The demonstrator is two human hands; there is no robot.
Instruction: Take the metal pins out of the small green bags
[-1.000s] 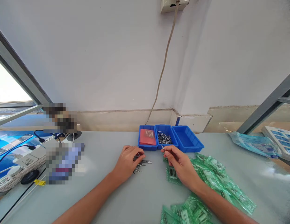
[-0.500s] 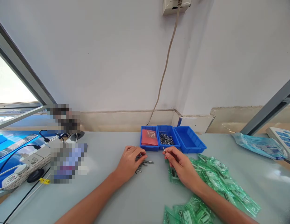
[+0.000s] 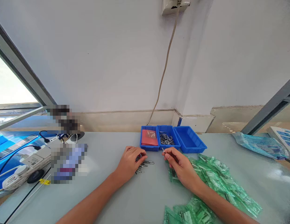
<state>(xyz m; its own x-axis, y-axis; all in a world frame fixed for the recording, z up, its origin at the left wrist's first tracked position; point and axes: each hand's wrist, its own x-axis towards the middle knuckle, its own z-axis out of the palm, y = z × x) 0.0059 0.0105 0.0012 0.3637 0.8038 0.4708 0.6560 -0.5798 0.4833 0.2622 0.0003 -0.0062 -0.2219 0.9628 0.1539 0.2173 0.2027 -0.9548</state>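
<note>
My left hand (image 3: 130, 161) rests on the table with its fingers curled over a small pile of metal pins (image 3: 142, 165). Thumb and fingertips come together there, and whatever is between them is hidden. A short, thin metal pin (image 3: 163, 150) pokes out of the pinched fingertips of my right hand (image 3: 178, 163), just in front of the blue trays. In the middle blue tray (image 3: 178, 143) lie many small metal pins (image 3: 166, 138). Green plastic bags (image 3: 219, 174) holding metal parts spread beneath and beside my right forearm; more lie nearer me.
The left blue tray (image 3: 141, 146) holds a red sheet (image 3: 149, 137) with small pieces on it. A right blue tray (image 3: 190, 140) stands beside the middle one. Power strips (image 3: 30, 161) and cables are at left, a light-blue plastic bag (image 3: 259, 146) at right. A cord (image 3: 167, 62) hangs down the wall.
Both hands stay almost where they were. The view has shifted very slightly.
</note>
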